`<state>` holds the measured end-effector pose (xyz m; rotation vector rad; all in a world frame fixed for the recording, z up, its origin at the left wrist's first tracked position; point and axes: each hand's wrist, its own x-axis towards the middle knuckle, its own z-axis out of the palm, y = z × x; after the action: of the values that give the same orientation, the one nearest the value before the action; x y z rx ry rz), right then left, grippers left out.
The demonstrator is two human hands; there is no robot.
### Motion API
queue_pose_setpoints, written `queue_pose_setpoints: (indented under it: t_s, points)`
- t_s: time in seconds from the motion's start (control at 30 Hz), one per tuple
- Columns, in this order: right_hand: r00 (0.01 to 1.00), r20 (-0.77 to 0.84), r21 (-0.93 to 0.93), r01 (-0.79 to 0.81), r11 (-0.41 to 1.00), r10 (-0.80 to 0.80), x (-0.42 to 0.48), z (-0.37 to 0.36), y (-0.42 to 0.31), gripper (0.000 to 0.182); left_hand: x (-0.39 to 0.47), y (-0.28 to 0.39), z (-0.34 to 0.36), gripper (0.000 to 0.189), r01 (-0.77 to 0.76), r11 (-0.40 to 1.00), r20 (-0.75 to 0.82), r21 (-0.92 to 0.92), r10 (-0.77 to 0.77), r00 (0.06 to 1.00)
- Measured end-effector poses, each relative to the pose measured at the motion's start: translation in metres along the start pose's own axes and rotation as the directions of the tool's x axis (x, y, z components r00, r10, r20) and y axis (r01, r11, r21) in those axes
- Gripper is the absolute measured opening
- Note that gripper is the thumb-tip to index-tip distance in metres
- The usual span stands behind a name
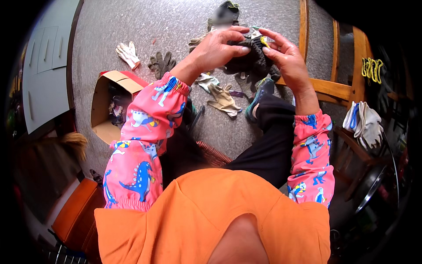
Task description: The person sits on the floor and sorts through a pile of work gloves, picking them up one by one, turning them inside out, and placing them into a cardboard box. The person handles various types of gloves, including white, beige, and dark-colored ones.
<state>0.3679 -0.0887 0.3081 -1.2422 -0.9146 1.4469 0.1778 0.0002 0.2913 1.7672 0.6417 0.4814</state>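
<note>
A dark knitted glove (249, 62) with a yellow cuff edge hangs between my two hands above the floor. My left hand (224, 44) pinches its dark fabric between thumb and fingers. At the yellow edge, my right hand (284, 52) grips with thumb and fingertips. Part of the glove is hidden behind my fingers. Below lie a tan glove (225, 100) and a white-and-pale-green glove (207, 81), close to my feet. To the left are a dark grey glove (161, 64) and a white glove (128, 55). Beyond my hands, more gloves (197, 42) lie heaped, partly covered and blurred.
An open cardboard box (107, 123) with dark contents stands at left, near a broom head (75, 142) and a pale cabinet (46, 76). Wooden chair frames (329, 88) stand at right, with whitish gloves (367, 125) and yellow-cuffed gloves (372, 71) draped there.
</note>
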Motion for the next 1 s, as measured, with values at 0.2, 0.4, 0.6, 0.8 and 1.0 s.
queue_pose_setpoints:
  t_s: [0.2, 0.4, 0.6, 0.8, 1.0]
  points:
    - [1.0, 0.009, -0.003, 0.004, 1.0, -0.004, 0.003, 0.011, -0.002, 0.046, 0.006, -0.003, -0.003, 0.022, 0.315, 0.906, 0.045, -0.282, -0.316, 0.948]
    - [1.0, 0.027, -0.113, 0.019, 0.993, -0.016, 0.002, 0.015, 0.001, 0.047, 0.011, -0.006, 0.002, 0.03, 0.284, 0.943, 0.007, -0.172, -0.288, 0.958]
    - [0.999, -0.045, -0.03, 0.029, 0.999, -0.03, 0.003, 0.012, -0.005, 0.041, 0.002, 0.006, -0.005, 0.03, 0.284, 0.959, 0.172, -0.019, -0.277, 0.945]
    - [0.96, -0.251, 0.036, 0.136, 0.99, -0.123, -0.001, -0.015, -0.009, 0.036, -0.001, 0.024, -0.029, 0.02, 0.349, 0.805, 0.12, -0.481, -0.334, 0.935]
    - [0.966, -0.253, 0.245, 0.117, 0.962, -0.053, 0.0, -0.012, -0.004, 0.036, -0.006, 0.003, -0.016, 0.043, 0.234, 0.774, 0.073, -0.588, -0.237, 0.969]
